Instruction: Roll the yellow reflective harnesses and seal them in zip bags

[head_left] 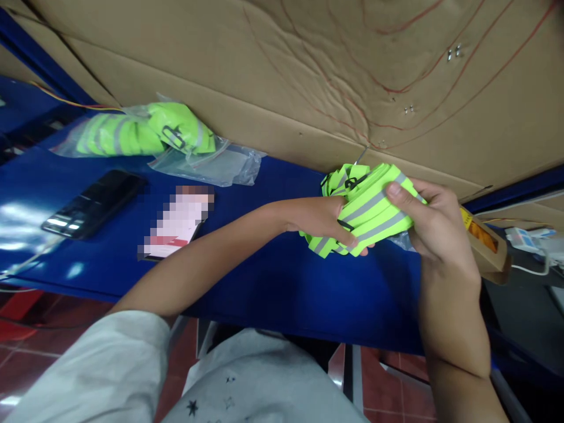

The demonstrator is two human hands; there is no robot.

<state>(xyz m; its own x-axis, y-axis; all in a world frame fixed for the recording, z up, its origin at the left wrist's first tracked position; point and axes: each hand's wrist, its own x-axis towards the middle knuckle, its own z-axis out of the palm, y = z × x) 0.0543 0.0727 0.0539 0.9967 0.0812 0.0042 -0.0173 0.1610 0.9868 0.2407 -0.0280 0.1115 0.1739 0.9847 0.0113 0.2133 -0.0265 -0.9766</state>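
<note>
A folded bundle of neon yellow-green straps (374, 205) with grey reflective stripes is held between both hands, above the right part of the blue table. My left hand (324, 220) grips its left end, with the thumb along the lower edge near a black buckle. Around its right end closes my right hand (429, 211), the thumb pressing on the top. More neon strap with black buckles (346, 179) shows behind the bundle. Part of a clear plastic bag peeks out beneath my right hand.
Clear bags of neon straps (132, 132) lie at the table's back left. A black phone (94, 202) and a lit, partly blurred phone (178, 223) rest on the blue table (264, 294). An open cardboard box (487, 244) stands at right. Brown cardboard (220, 64) lines the back.
</note>
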